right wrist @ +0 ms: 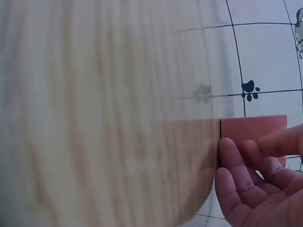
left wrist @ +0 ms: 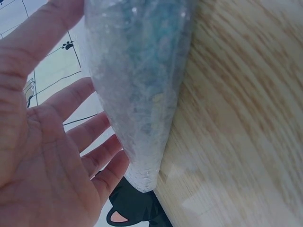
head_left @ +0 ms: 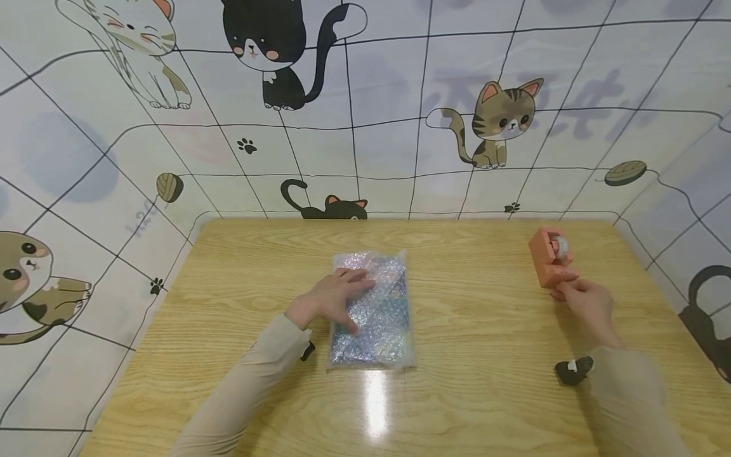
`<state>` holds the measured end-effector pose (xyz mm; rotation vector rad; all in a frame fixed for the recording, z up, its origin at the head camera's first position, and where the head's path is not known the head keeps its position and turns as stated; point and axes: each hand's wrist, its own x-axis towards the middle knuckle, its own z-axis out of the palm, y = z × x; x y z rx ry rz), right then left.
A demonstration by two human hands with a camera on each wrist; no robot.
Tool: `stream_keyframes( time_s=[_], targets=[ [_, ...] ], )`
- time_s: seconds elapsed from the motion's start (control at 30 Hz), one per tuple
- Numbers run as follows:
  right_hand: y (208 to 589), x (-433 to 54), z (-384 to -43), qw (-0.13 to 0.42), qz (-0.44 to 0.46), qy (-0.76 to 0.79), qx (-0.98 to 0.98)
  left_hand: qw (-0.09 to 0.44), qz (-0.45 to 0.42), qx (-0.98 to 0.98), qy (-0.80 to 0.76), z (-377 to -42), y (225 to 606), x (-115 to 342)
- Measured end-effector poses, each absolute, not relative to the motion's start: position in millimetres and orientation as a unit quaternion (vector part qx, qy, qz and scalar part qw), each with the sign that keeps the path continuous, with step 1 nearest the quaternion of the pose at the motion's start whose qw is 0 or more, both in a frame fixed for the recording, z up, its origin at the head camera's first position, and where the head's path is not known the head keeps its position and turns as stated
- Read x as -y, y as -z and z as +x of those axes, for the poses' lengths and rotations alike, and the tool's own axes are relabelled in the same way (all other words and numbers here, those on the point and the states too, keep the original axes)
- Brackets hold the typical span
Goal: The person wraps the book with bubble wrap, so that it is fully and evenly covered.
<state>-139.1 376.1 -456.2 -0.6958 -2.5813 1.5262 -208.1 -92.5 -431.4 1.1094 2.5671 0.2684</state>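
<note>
A flat package in bubble wrap (head_left: 379, 317), bluish and glossy, lies on the wooden table. Spread across its left part is my left hand (head_left: 337, 298), with fingers apart. The left wrist view shows the palm and loosely bent fingers beside the wrapped package (left wrist: 142, 80). At the right stands a coral-pink tape dispenser (head_left: 542, 259) with a roll of tape (head_left: 561, 247) at its far end. My right hand (head_left: 588, 308) pinches at the dispenser's near end, fingertips against its pink body (right wrist: 251, 127). Whether a strip of tape lies between those fingertips is hidden.
The light wooden table (head_left: 468, 381) runs back to a wall covering (head_left: 394, 152) printed with cats and grid lines. The same covering rises along the left and right sides. A dark wrist device (head_left: 573, 370) sits at the right cuff.
</note>
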Motion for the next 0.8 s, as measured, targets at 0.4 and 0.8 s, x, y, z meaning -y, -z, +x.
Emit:
stream_keyframes(
  time_s=[0.4,0.8],
  targets=[
    [452.1,-372.2,-137.5,0.049,-0.232,-0.416,0.878,0.166,0.389,-0.901,-0.096,-207.2,429.1,92.8],
    [453.6,-382.0,-132.2,0.008,-0.197,-0.402,0.894,0.166,0.390,-0.900,-0.099,-207.8,432.1,92.0]
  ],
)
